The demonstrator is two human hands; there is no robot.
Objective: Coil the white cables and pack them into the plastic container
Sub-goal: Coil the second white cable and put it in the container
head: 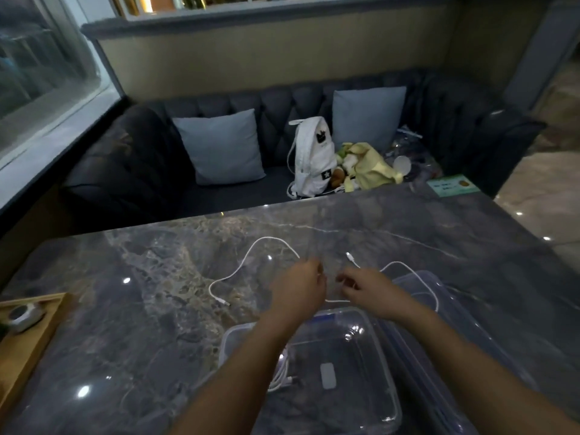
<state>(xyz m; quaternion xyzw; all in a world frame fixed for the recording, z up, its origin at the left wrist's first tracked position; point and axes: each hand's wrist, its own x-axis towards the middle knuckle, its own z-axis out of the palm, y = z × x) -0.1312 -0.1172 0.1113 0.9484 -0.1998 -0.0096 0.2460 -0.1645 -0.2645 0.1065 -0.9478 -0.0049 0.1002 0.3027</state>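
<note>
1. Table (157, 309): dark marble top, and all the work sits on its near half.
2. Container (224, 340): clear plastic, open, at the near edge under both forearms. Packing has begun, judged about half done if the cable on the table is the only one left.
3. Lid (470, 324): clear with a blue tint, off, lying flat just right of the container. Closing is not yet done.
4. Loose cable (266, 238): thin, white and limp, uncoiled beyond the container.
   - On the left it arcs from the table up to the left hand.
   - On the right a second arc runs from the right hand out over the lid.
   - A short strand shows between the hands.
   - I cannot tell whether this is one cable or two.
   - It is still to be coiled and packed.
5. Left hand (298, 287): fingers curled, pinching the cable at the end of the left arc.
6. Right hand (368, 290): fingers curled round the cable, close beside the left hand and not touching it.
7. Coil (282, 376): one white cable, already wound into a loose bundle, lying inside the container against its left wall and partly hidden by the left forearm.
8. Plugs: one (223, 302) lies on the table left of the hands. The other (349, 255) is just beyond the right hand.
</note>
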